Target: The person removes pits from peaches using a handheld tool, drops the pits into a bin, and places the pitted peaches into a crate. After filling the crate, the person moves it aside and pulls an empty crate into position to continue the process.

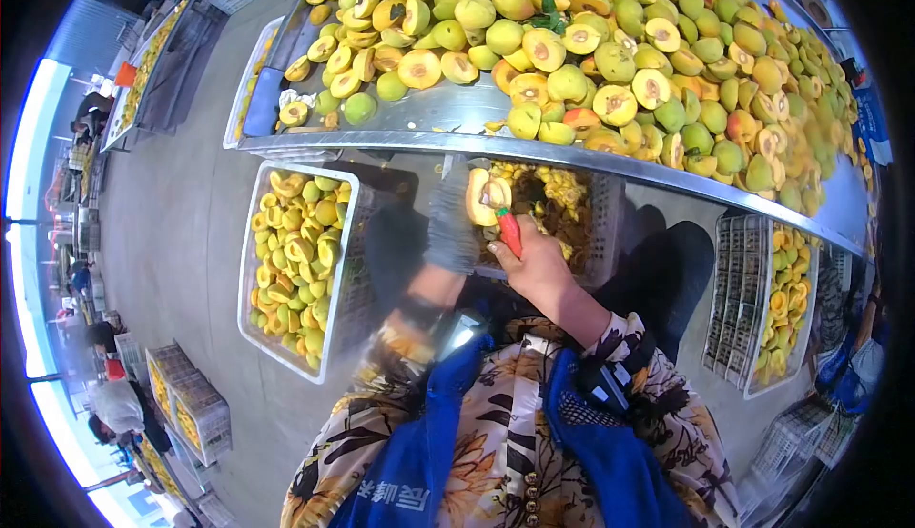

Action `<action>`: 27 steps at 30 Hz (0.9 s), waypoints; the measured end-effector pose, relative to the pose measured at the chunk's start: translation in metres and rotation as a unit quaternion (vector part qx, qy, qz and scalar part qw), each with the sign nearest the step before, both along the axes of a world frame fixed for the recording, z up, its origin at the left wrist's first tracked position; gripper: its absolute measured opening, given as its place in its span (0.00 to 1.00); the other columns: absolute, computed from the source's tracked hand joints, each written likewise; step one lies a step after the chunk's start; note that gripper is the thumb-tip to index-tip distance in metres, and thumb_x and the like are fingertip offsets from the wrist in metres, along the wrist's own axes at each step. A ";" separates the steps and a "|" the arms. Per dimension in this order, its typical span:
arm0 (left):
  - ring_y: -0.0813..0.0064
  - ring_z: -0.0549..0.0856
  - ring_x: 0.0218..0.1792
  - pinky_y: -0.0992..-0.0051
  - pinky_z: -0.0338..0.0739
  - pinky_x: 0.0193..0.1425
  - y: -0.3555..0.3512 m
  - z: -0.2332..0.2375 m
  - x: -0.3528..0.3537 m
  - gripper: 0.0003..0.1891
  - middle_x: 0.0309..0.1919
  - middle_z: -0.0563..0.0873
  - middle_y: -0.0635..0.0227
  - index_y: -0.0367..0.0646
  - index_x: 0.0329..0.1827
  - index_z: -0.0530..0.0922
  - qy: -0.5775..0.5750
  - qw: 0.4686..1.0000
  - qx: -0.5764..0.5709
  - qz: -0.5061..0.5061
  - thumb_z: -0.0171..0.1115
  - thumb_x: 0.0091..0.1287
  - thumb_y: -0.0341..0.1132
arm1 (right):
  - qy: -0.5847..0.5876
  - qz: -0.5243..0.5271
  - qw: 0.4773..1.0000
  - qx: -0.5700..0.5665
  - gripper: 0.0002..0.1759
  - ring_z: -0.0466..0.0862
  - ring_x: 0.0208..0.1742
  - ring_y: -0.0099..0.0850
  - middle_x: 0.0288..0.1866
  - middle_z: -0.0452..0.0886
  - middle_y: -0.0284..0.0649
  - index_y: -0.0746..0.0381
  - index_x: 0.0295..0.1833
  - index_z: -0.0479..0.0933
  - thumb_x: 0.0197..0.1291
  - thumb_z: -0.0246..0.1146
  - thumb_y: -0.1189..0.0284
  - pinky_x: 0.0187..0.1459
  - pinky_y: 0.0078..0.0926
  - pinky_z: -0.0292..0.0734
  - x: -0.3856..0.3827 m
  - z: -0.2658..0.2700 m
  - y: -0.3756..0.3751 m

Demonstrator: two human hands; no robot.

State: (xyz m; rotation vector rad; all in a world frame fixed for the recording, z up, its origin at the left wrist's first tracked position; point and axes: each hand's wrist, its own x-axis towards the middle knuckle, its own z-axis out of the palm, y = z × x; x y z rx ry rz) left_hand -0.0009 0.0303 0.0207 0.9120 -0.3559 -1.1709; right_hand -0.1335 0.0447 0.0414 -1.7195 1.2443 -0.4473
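Note:
My left hand [452, 228], in a grey glove and partly blurred, is closed around a halved yellow peach [479, 197] with its cut face showing. My right hand [541, 266] grips a small red-handled pitting tool [510, 233] with a green collar. The tool's tip meets the peach half near its centre, so the shape of its end is hard to make out. Both hands are just below the metal table's front edge [400, 140]. Under them stands a crate [602, 233] with yellow peach scraps and brown pits inside.
A large heap of halved and whole peaches [610, 61] covers much of the metal table. One white crate of peach halves [246, 271] stands at left, another [810, 323] at right. Farther left, people work at other tables, with stacked crates [205, 414] on the floor.

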 end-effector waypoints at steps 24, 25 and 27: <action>0.81 0.78 0.27 0.83 0.74 0.29 -0.002 0.019 -0.022 0.14 0.32 0.80 0.69 0.38 0.41 0.77 -0.068 0.995 0.073 -0.019 0.64 0.57 0.38 | -0.032 -0.005 0.983 0.179 0.08 0.75 0.26 0.29 0.24 0.72 0.39 0.65 0.39 0.68 0.52 0.55 0.76 0.32 0.24 0.72 0.000 -0.023 0.006; 0.81 0.78 0.27 0.84 0.74 0.29 -0.002 0.016 -0.019 0.14 0.31 0.80 0.70 0.38 0.40 0.77 -0.047 0.993 0.104 -0.039 0.64 0.57 0.38 | -0.025 0.001 0.987 0.162 0.08 0.75 0.27 0.29 0.24 0.72 0.39 0.65 0.38 0.68 0.51 0.55 0.76 0.32 0.24 0.72 0.001 -0.022 0.007; 0.81 0.78 0.26 0.85 0.73 0.28 -0.005 0.025 -0.011 0.13 0.30 0.80 0.70 0.39 0.40 0.78 -0.006 0.984 0.159 -0.079 0.64 0.57 0.38 | -0.017 0.016 0.992 0.121 0.08 0.75 0.28 0.30 0.25 0.73 0.40 0.65 0.38 0.68 0.51 0.55 0.76 0.33 0.24 0.71 0.002 -0.024 0.008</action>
